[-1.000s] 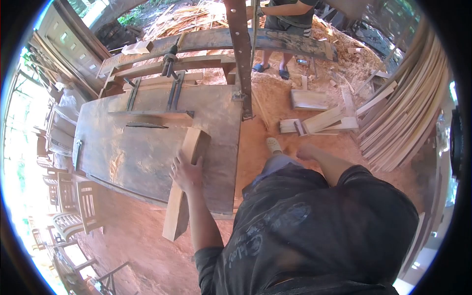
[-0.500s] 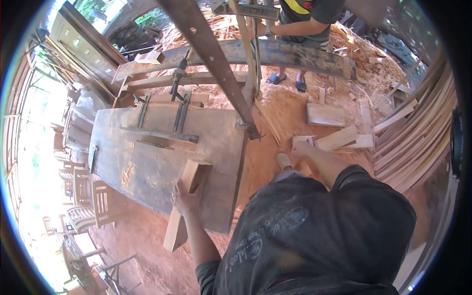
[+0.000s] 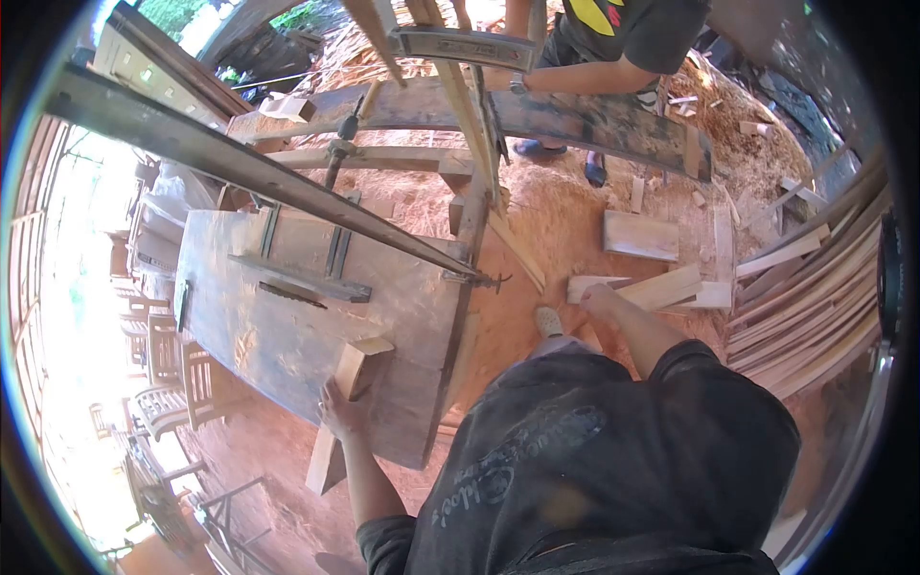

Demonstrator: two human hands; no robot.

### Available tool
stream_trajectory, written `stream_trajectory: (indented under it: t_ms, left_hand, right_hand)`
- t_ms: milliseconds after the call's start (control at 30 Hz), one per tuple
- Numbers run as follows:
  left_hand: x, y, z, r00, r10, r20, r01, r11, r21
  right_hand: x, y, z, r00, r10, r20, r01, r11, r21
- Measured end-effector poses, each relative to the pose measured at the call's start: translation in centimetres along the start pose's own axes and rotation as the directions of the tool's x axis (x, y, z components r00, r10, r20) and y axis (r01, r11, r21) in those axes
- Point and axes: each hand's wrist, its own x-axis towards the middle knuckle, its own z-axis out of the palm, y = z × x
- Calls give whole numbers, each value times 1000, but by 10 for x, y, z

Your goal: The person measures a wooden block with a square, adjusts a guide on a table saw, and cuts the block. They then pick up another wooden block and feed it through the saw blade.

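Note:
My left hand (image 3: 342, 412) is wrapped round the middle of a thick wooden block (image 3: 353, 366), which lies slantwise on the large worn table (image 3: 316, 331) and sticks out past its near edge. On the right, my right hand (image 3: 601, 299) hangs low beside pale wooden offcuts (image 3: 661, 287); its fingers are too small and partly hidden to tell whether they hold anything. A long metal clamp bar (image 3: 278, 182) crosses above the table.
A person (image 3: 623, 48) stands across a long dark plank (image 3: 575, 120). Stacked wood strips (image 3: 824, 307) curve at the right. Wooden chairs (image 3: 196, 383) stand at the left. Sawdust and a loose board (image 3: 640, 236) cover parts of the floor.
The long metal bar now slants from the upper left, where it came from the top before. The view has shifted a little. My left hand stays on the block.

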Motion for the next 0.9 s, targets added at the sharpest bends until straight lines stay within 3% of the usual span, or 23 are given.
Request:
stream_trajectory:
  t_ms: [167, 367, 467, 567, 667, 767, 900]
  left_hand:
    - [-1, -3, 3, 1000, -14, -24, 14, 1000, -11]
    - [-2, -12, 11, 999, -5, -50, 3, 999, -43]
    - [-2, -16, 13, 1000, -17, -20, 15, 997, -75]
    - [-4, -12, -1, 1000, -17, 23, 19, 995, -93]
    - [-4, -12, -4, 999, -6, 44, 10, 996, -92]
    - [-5, -16, 1, 1000, 20, 19, -18, 996, -82]
    - [-5, -15, -2, 999, 22, 47, -19, 997, -78]
  right_hand:
    - [-18, -37, -21, 999, 30, 24, -30, 999, 37]
    - [-18, -39, 14, 998, 64, 26, -62, 996, -66]
    - [-11, -30, 44, 996, -43, 78, 57, 982, -181]
    - [-35, -58, 57, 991, -75, 114, 94, 980, -174]
    - [-48, -84, 60, 974, -80, 214, 143, 943, -299]
    - [-66, -111, 56, 980, -114, 161, 168, 912, -375]
    - [-61, -102, 64, 987, -90, 137, 117, 972, -203]
